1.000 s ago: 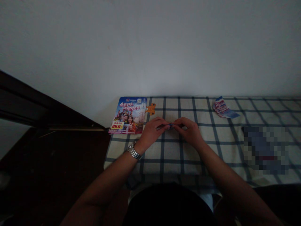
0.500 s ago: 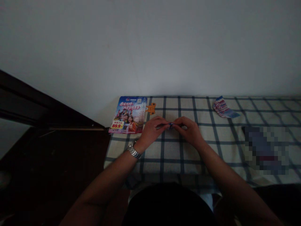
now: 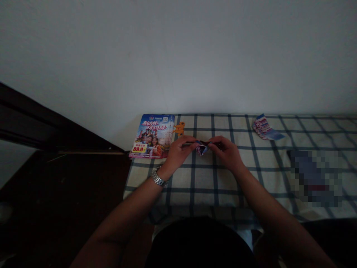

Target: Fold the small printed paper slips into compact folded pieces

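Between my hands is a small folded piece of printed paper (image 3: 201, 148), blue, white and reddish, with a pointed lower end. My left hand (image 3: 181, 147), with a metal watch on its wrist, pinches the paper's left corner. On the opposite corner, the thumb and fingers of my right hand (image 3: 225, 149) are closed. The paper is held over the checked cloth. Left of my left hand lies a stack of printed flyers (image 3: 152, 137), and an orange bear-shaped piece (image 3: 179, 128) sits beside it.
A checked tablecloth (image 3: 203, 193) covers the table, which stands against a pale wall. Toward the back right lies a fanned pile of folded papers (image 3: 266, 128). A blurred-out rectangular object (image 3: 315, 178) is at the right. Dark floor shows on the left.
The folded paper between my fingers has spread open and shows more of its printed surface. Both hands have shifted slightly apart. The flyers and the pile stay where they were.
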Tool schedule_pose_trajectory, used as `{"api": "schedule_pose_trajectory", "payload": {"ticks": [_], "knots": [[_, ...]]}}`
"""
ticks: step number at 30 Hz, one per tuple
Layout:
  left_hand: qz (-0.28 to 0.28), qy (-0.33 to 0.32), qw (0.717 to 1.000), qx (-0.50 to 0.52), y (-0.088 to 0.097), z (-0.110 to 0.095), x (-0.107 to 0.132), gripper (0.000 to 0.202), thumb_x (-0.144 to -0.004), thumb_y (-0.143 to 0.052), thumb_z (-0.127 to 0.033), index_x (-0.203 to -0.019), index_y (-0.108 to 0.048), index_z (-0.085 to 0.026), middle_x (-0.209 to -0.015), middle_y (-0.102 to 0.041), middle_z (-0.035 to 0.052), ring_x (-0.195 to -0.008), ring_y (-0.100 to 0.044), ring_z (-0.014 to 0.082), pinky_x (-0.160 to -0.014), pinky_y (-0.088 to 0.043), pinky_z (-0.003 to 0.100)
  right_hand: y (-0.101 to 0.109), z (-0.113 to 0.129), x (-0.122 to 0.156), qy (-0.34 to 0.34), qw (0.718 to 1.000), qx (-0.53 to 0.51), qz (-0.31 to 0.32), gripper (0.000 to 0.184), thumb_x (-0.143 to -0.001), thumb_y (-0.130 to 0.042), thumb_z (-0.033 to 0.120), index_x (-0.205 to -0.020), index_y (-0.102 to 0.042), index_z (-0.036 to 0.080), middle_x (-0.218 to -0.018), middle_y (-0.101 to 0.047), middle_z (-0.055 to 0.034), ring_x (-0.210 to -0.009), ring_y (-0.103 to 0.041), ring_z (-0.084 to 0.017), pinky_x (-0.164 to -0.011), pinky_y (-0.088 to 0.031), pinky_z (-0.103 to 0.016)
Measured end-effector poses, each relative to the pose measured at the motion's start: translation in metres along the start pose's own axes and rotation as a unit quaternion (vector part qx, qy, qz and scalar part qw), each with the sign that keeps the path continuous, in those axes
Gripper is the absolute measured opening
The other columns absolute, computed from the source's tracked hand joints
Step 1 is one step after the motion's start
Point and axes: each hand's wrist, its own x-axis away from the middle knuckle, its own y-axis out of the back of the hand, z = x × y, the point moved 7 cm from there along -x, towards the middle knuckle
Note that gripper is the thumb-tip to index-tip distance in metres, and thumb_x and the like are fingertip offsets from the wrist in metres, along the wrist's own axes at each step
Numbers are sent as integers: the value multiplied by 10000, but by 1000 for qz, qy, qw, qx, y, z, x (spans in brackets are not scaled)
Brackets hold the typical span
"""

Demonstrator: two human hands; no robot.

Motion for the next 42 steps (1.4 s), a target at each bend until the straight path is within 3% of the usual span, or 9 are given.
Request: {"api": "schedule_pose_trajectory", "payload": {"ticks": [9, 14, 27, 34, 37, 39, 42], "knots": [[-62, 64, 986, 144, 4, 8, 0, 266, -959, -718, -448, -1034, -663, -198, -1053, -737, 57, -978, -726, 190, -899, -636, 372, 6, -1, -1, -25, 998, -54, -26, 302, -921, -730, 536, -1014, -699, 250, -907, -755, -40, -796, -722, -203, -748, -620, -372], [-58, 65, 978, 191, 0, 13, 0, 262, -969, -701, -458, -1035, -628, -215, -1035, -677, 34, -1002, -701, 180, -920, -649, 393, 5, -6, -2, -36, 993, -103, -37, 300, -915, -740, 534, -1006, -674, 256, -907, -753, -29, -783, -721, -185, -747, -630, -359], [-103, 108, 951, 270, -1, 28, 2, 235, -948, -727, -409, -1023, -607, -221, -964, -615, 12, -926, -659, 144, -837, -652, 311, 2, -22, -3, -91, 978, -179, -58, 333, -885, -760, 556, -987, -624, 269, -787, -729, 11, -704, -705, -178, -718, -616, -344], [-97, 94, 973, 189, 2, 23, 1, 270, -966, -687, -462, -1047, -576, -230, -976, -629, 24, -890, -667, 149, -820, -642, 319, 1, -24, -2, -97, 980, -161, -58, 358, -899, -721, 590, -986, -589, 268, -783, -714, 5, -715, -709, -189, -707, -631, -360], [-58, 44, 995, 75, 5, 8, -1, 310, -992, -657, -444, -1233, -585, -264, -1140, -662, 55, -961, -674, 174, -820, -614, 320, 3, -24, -3, -95, 983, -145, -59, 376, -895, -714, 607, -989, -576, 270, -782, -705, 9, -704, -703, -187, -700, -632, -363], [-34, 12, 999, -12, 4, -1, -1, 217, -1047, -558, -401, -1159, -658, -244, -1115, -693, 56, -983, -669, 182, -855, -580, 326, 4, -24, -3, -92, 985, -138, -54, 379, -890, -721, 606, -991, -577, 270, -779, -705, 9, -704, -701, -186, -702, -629, -361], [-21, 7, 998, -52, 2, -4, 1, 198, -1041, -556, -364, -1085, -688, -222, -1045, -716, 49, -939, -673, 183, -845, -559, 319, 3, -22, -4, -84, 988, -121, -41, 370, -895, -719, 600, -987, -578, 270, -770, -708, 8, -698, -697, -187, -709, -620, -362]]}}
